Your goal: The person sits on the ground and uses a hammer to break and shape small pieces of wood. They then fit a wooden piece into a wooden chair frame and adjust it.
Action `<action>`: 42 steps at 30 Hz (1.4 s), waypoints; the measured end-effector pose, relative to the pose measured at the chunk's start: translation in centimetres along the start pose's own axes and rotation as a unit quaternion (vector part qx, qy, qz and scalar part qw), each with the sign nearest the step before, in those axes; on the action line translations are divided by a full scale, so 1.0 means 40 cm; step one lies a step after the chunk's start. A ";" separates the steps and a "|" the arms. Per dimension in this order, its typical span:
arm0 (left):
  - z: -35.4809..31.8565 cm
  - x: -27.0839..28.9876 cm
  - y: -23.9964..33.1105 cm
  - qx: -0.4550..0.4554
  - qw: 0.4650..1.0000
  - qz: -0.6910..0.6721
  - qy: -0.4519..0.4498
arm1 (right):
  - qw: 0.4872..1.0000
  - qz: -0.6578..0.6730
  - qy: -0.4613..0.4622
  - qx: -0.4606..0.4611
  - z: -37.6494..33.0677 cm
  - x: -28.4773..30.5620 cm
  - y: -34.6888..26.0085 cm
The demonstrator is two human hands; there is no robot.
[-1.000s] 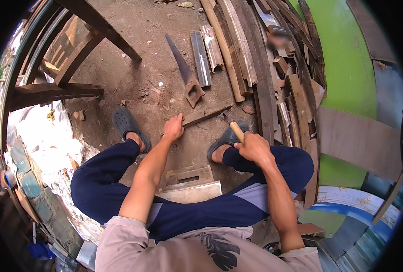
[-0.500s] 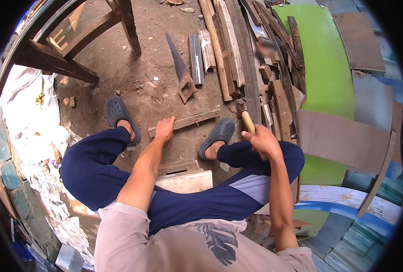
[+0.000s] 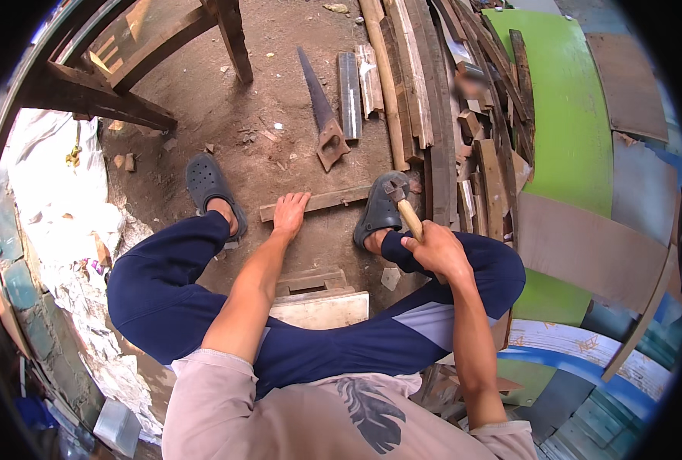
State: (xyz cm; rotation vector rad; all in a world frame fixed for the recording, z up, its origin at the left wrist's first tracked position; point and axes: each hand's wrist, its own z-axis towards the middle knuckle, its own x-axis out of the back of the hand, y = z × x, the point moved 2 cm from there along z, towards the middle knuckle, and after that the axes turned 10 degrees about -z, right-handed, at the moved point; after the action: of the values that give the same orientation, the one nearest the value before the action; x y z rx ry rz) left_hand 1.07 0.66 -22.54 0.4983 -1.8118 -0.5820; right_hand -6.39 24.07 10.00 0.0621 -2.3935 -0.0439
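On the dirt floor between my feet lies a short wooden strip. My left hand grips it near its left end, fingers lying over the top. At its right end the grey clog on my right foot overlaps the wood. A hammer is in my right hand, its handle wrapped by the fingers and its metal head over the right clog. Beyond the strip rests a handsaw with a wooden handle, beside a dark metal-looking bar and a short wood block.
Long planks and scrap wood are piled at the right, beside a bright green panel. A wooden frame with legs stands at the far left, above white sheeting. Between my legs sits a pale board.
My right foot has shifted forward against the strip's right end. The hammer head has swung left, over the clog. My left hand stays on the strip. The whole view has shifted slightly.
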 end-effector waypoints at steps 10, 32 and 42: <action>0.020 0.039 0.011 0.058 0.992 -0.112 -0.003 | 0.999 0.015 -0.034 -0.008 0.025 -0.025 -0.015; 0.765 0.122 0.243 0.201 0.979 -0.021 0.008 | 0.989 0.150 0.002 -0.013 0.026 0.049 0.023; 0.820 0.128 0.203 0.220 0.971 -0.092 -0.015 | 0.985 0.171 -0.006 0.024 0.031 0.048 0.003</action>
State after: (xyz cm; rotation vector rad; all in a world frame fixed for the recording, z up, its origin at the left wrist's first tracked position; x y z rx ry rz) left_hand -32.15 8.75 -22.44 0.9699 -1.9405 -0.3057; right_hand -8.64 24.09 10.42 -0.3265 -2.3849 0.1740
